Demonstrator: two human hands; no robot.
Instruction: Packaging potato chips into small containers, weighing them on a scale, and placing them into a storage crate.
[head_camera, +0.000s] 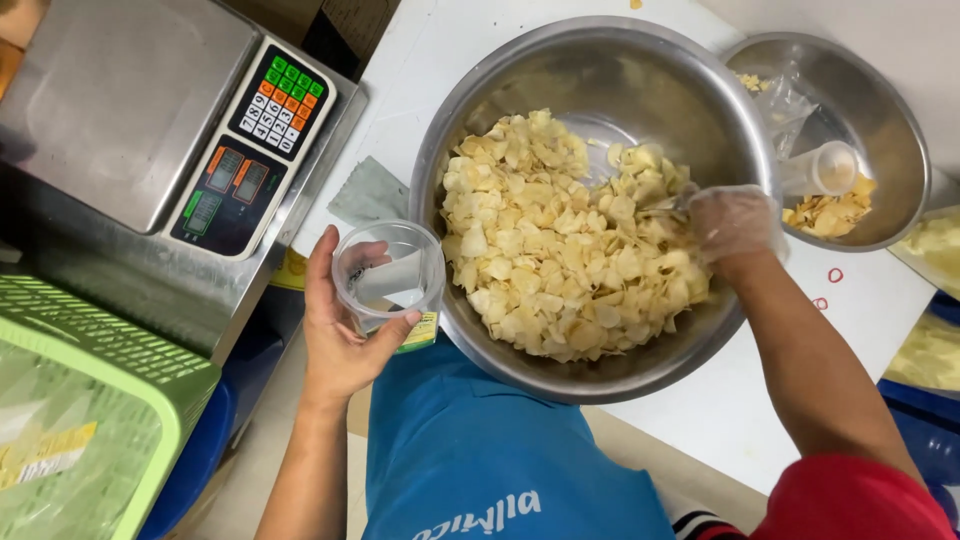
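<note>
The table (440, 40) ran white under everything, its near edge cutting across just past my lap. On it sat the big steel bowl (600, 75), its near rim hanging slightly over that edge, heaped with pale chips (560, 250) that left bare metal only along the far wall. To the left stood the scale (130, 110), its steel pan far and its keypad near, with a narrow strip of bare table between it and the bowl. A green crate (90, 390) crowded the near left corner. To the far right a smaller steel bowl (880, 110) touched the big one's rim, holding a few chips and a plastic cup on its side. My right hand (733, 222), gloved in thin clear plastic, was down among the chips at the right inner wall; I cannot tell whether those fingers were clenched or loose. My left hand (340, 330) grasped a clear plastic tub (388, 268), fingers wrapped round its side, mouth upward, held in the open gap just left of the big bowl's rim. Two red rubber bands (833, 275) lay on the table at right.
</note>
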